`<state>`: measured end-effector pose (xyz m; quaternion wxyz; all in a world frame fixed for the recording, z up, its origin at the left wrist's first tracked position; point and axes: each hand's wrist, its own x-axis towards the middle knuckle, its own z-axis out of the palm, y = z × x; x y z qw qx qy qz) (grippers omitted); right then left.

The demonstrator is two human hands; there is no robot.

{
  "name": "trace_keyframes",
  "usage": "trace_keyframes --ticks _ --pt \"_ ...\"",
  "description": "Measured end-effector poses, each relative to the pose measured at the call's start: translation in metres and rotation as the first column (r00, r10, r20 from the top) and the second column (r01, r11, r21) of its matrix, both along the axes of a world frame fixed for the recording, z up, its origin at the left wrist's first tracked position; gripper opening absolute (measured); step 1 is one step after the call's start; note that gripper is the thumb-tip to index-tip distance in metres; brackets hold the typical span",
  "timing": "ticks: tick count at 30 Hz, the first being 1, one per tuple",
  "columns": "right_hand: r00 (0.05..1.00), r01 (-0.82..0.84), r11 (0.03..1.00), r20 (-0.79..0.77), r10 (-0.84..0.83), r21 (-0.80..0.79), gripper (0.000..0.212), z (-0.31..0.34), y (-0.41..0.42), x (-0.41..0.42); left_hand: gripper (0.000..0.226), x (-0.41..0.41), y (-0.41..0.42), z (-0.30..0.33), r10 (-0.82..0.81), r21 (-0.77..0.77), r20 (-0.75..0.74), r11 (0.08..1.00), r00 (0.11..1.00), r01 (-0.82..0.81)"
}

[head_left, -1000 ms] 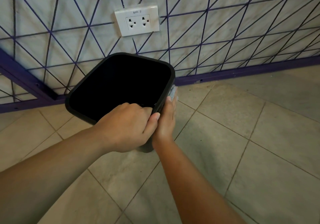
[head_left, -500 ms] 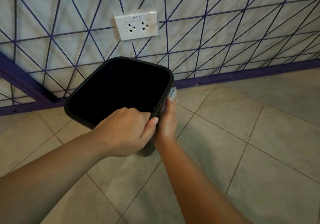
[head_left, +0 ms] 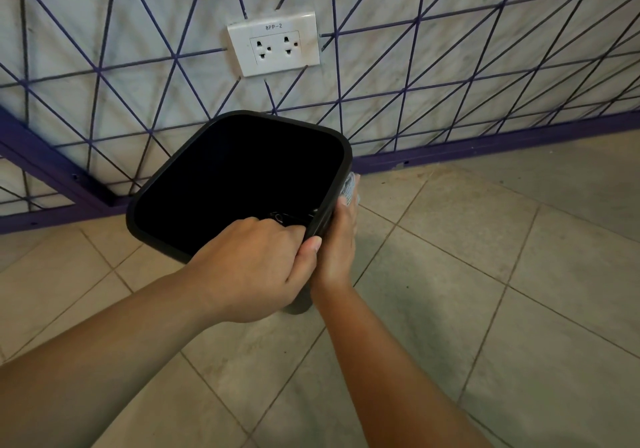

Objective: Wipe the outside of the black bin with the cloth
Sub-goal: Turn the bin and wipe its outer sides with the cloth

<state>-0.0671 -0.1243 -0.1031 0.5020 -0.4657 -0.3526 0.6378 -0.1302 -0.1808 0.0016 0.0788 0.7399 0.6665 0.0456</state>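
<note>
Black bin (head_left: pixel 221 143): interior too dark to read. Cloth (head_left: pixel 350 188): mostly hidden behind right hand (head_left: pixel 337 243). Left hand (head_left: pixel 252 267) covers the bin's near corner; both forearms cut off at the bottom edge.

Black bin (head_left: pixel 166 191) gripped at near rim on tiled floor (head_left: pixel 485 274).
Left hand (head_left: pixel 256 267) curled over rim; right hand (head_left: pixel 341 240) pressing cloth (head_left: pixel 350 188) against right outer wall.

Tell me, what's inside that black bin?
The black bin looks dark inside; only the left hand's fingers hooked over its near rim and a faint glint show. Its bottom cannot be made out.
</note>
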Motion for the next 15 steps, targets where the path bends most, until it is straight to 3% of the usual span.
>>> trace_keyframes --ticks 3,7,12,15 --pt "0.999 -0.037 0.995 -0.039 0.034 -0.097 0.107 -0.029 0.013 -0.006 0.044 0.001 -0.001 0.001 -0.001 0.004 0.006 1.000 1.000 0.001" --pt "0.998 -0.012 0.997 -0.067 0.007 -0.079 0.095 0.002 0.002 -0.005 0.056 -0.002 -0.002 0.000 0.007 -0.005 0.051 1.000 0.999 -0.006" --pt "0.998 -0.006 0.994 -0.063 0.000 -0.108 0.100 -0.028 0.012 -0.007 0.044 -0.001 -0.001 0.001 -0.014 0.001 0.044 1.000 0.999 0.014" --pt "0.998 0.014 0.994 -0.055 -0.020 -0.108 0.093 -0.012 0.002 -0.006 0.049 -0.002 -0.001 0.002 -0.006 -0.002 0.064 1.000 0.998 0.006"
